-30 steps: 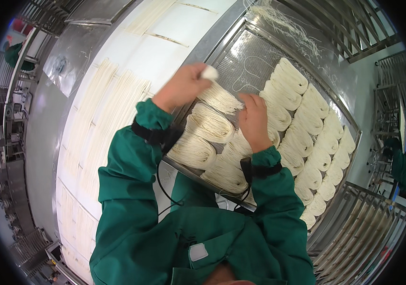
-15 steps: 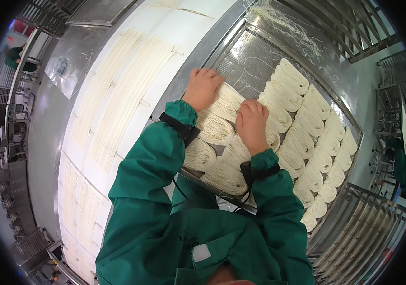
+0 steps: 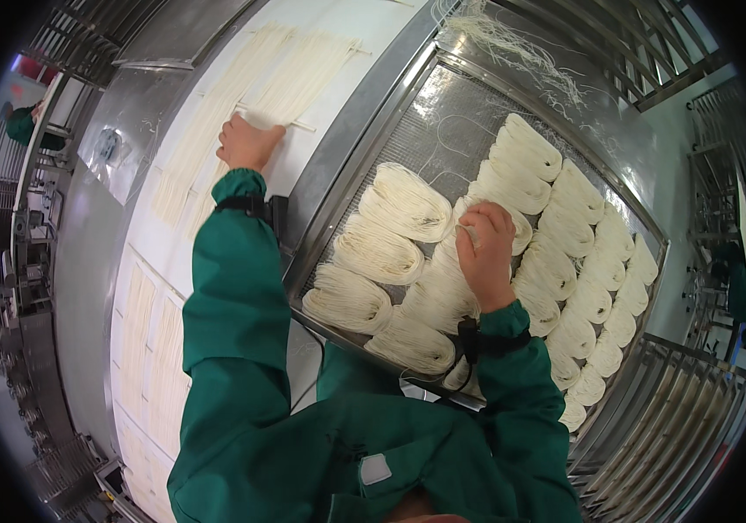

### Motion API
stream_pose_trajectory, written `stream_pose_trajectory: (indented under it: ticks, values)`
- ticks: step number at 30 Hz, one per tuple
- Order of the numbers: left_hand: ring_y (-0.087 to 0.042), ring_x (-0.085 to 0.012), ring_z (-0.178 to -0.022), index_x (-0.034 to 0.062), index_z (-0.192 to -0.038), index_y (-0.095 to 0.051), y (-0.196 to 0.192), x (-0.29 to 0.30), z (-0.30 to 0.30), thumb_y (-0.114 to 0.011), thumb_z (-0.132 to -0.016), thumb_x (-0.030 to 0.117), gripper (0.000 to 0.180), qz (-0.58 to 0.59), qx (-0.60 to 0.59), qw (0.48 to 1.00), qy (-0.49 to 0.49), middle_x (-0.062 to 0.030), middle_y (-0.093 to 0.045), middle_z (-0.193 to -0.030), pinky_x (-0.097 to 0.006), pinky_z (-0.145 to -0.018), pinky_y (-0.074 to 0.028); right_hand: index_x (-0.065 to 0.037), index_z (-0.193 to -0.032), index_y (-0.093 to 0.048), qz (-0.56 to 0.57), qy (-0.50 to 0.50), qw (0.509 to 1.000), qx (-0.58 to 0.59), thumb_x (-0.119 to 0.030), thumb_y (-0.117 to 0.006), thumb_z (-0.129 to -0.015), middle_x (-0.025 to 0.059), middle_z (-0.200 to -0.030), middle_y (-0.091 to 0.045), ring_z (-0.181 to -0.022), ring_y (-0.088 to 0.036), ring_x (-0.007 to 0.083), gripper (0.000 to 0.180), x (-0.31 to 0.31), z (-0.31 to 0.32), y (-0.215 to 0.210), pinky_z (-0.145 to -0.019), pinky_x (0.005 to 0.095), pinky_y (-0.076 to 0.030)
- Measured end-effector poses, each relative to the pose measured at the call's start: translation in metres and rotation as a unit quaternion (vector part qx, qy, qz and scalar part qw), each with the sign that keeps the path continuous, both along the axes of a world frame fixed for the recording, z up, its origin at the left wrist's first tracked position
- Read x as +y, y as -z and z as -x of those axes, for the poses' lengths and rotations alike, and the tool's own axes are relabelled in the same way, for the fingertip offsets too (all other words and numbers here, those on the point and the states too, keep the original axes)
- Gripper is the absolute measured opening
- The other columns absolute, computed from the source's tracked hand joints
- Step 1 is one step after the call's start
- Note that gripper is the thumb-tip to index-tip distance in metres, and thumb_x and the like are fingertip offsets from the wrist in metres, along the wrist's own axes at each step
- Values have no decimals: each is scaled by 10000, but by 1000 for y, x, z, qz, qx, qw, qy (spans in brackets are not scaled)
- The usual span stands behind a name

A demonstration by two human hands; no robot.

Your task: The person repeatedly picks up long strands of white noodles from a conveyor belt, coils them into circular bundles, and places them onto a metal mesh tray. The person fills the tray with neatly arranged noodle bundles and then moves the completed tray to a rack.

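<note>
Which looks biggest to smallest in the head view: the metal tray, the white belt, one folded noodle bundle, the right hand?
1. White belt, running the whole frame.
2. Metal tray.
3 and 4. Noodle bundle and right hand: they look about alike, and the hand may sit nearer the camera, so no ranking between them.

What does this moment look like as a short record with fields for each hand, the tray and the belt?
left hand: left hand reaches out over the white belt, resting on a sheet of straight noodle strands
right hand: right hand lies on a folded noodle bundle in the tray
tray: metal mesh tray, rows of folded noodle bundles, far corner bare
clothing: green sleeves, black wrist straps
</note>
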State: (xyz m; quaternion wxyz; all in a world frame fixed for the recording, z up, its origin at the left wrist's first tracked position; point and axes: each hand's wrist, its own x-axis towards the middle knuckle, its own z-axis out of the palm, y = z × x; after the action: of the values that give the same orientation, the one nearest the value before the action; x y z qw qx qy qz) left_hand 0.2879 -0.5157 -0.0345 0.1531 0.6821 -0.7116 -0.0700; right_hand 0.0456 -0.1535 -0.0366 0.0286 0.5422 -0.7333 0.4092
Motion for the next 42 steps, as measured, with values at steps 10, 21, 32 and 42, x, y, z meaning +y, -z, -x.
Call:
stream_pose_trajectory:
  ticks: [10,21,32,42]
  values:
    - [-643,-345,-891,-14,-945,-685,-12,-7,109,-606,-891,307,335,-113,185,933,288,-153,-705,-991,-418,-839,-519,-26,-1031,-660,47,-42,992,-113,-23,-713,-803,147,-1133,-625,-1106,-574,354,234,-19,18,-22,-970,446,-457]
    - [-614,-155,-860,-21,-1050,-629,-135,101,161,-591,-984,107,149,-444,671,443,395,-70,-656,-987,-300,-816,-503,-45,-1432,-447,30,6,999,-31,-86,-754,-771,178,-1266,-591,-1214,-534,382,729,-144,30,-51,-1029,501,-384]
    - [-568,-106,-727,-12,-1024,-663,-44,32,111,-643,-865,50,172,-361,506,737,266,-20,-633,-816,-267,-687,-485,-40,-1098,-665,-87,-14,992,85,29,-635,-762,119,-1097,-615,-1089,-570,339,344,-96,47,22,-914,450,-453]
    - [-646,-122,-831,-6,-1148,-704,-53,123,175,-648,-956,144,250,-382,317,720,485,-63,-725,-907,-296,-778,-528,-24,-1145,-671,50,14,995,-84,15,-610,-845,138,-1132,-639,-1115,-581,350,309,-67,65,-6,-974,430,-474]
